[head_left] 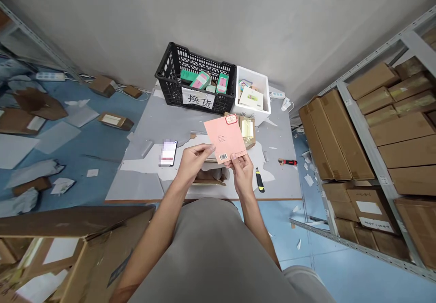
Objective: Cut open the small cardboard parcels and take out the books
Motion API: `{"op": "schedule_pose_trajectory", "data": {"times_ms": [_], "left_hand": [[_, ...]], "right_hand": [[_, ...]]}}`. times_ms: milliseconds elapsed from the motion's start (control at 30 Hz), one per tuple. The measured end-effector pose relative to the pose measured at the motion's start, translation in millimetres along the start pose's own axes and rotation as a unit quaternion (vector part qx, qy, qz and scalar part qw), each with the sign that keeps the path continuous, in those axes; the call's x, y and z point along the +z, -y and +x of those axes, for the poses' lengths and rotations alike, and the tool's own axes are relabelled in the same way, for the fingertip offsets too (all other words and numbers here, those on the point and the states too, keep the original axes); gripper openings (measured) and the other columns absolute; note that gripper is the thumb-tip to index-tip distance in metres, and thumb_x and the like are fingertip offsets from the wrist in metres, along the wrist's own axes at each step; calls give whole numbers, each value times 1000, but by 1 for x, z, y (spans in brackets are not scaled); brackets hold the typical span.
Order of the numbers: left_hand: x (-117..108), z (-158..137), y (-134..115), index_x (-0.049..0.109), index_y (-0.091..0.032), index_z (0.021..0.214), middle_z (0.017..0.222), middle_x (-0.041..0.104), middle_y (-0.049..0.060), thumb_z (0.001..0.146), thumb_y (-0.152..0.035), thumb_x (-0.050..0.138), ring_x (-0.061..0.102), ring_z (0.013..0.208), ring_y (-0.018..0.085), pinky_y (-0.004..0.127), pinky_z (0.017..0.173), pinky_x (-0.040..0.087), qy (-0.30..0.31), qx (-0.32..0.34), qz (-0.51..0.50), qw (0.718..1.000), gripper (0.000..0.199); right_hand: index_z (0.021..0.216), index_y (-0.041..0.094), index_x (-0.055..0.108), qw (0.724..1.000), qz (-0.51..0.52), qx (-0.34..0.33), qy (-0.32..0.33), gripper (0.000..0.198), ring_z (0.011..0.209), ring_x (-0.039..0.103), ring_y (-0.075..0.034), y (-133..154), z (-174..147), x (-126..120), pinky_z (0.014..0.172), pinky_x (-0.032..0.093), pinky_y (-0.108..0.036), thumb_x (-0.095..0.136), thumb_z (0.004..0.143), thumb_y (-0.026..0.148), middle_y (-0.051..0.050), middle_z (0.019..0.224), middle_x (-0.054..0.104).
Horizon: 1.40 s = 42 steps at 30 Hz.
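Between my two hands is a flat pink card (pixel 223 137), tilted, with small print, a barcode at its lower edge and a red-framed label at the top right corner. My left hand (pixel 194 160) pinches its left edge. My right hand (pixel 242 172) grips the bottom edge near the right corner. Below the card lies an opened brown cardboard package (pixel 208 176), partly hidden by my hands and the card. A taped brown box (pixel 247 132) stands just behind the card, partly covered by it.
A black plastic crate (pixel 166 82) with green and pink boxes and a white foam box (pixel 268 91) stand at the table's back. On the table (pixel 139 187) are a phone (pixel 168 153), a yellow-black cutter (pixel 260 180) and a red-black cutter (pixel 288 162). Shelves of cartons (pixel 395 135) flank the right.
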<state>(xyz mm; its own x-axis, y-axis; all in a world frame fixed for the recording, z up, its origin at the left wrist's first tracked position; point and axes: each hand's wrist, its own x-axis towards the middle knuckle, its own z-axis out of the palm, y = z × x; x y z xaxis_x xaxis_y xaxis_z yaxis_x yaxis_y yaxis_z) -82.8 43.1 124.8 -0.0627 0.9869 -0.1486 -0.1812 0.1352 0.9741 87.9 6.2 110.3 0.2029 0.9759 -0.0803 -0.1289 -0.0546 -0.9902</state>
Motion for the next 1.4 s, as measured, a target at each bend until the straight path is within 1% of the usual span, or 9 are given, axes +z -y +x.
{"op": "schedule_pose_trajectory", "data": {"times_ms": [233,367,467,600,767,900,1033,1300,1400], "left_hand": [[-16,-6,4,81,-21,71,65,52,-2,85,-53,84,44,65,15,31,64,40,-121,103,109,981,35],[-18,-17,8,83,-22,74,67,51,-3,91,-42,80,46,63,14,30,63,41,-129,139,144,971,27],[-14,-28,7,89,-23,83,67,53,-3,96,-40,80,49,63,14,30,66,43,-123,184,181,958,24],[-13,-34,7,94,-23,110,76,59,-2,103,-50,80,53,68,15,31,74,48,-78,216,192,954,31],[-39,-18,12,91,-19,129,86,68,1,89,-78,89,54,74,17,33,77,51,-93,121,138,979,72],[-58,-10,7,94,-18,109,99,82,11,72,-92,94,70,93,26,39,90,59,22,5,-10,1000,83],[-56,-13,-1,94,-20,103,97,83,10,65,-79,106,73,98,27,40,94,60,69,-27,-73,995,71],[-51,-14,-9,91,-24,101,85,69,2,86,-58,100,61,83,19,33,80,52,50,135,21,989,39],[-50,-13,-13,90,-26,100,91,73,4,93,-47,95,65,89,20,34,85,53,72,205,57,974,23]], "right_hand": [[169,21,61,961,-263,-59,-65,84,69,72,-13,-6,-18,21,79,69,-35,85,99,62,-22,167,69],[167,20,67,867,-483,-121,-3,76,106,87,-29,-16,-37,43,91,71,-38,86,101,53,-20,169,70],[163,18,71,834,-535,-130,20,59,124,86,-35,-21,-42,52,93,71,-37,73,110,43,-20,160,76],[152,19,78,889,-443,-116,4,47,110,89,-32,-15,-37,48,96,69,-40,53,118,41,-18,127,90],[125,23,80,993,-117,-14,22,58,91,90,-31,1,-31,35,81,74,-41,61,110,75,-7,94,87],[120,23,79,996,19,59,68,69,87,91,-32,9,-32,27,73,75,-39,82,91,85,-2,82,79],[117,24,78,992,60,69,90,68,81,90,-29,12,-34,22,70,75,-36,88,87,84,1,78,77],[118,26,80,997,-26,-13,68,57,80,89,-25,20,-19,1,67,72,-32,87,94,76,-4,102,86],[117,26,86,994,-38,-72,67,45,108,90,-30,25,-13,-8,91,75,-41,89,95,66,-10,131,89]]}}
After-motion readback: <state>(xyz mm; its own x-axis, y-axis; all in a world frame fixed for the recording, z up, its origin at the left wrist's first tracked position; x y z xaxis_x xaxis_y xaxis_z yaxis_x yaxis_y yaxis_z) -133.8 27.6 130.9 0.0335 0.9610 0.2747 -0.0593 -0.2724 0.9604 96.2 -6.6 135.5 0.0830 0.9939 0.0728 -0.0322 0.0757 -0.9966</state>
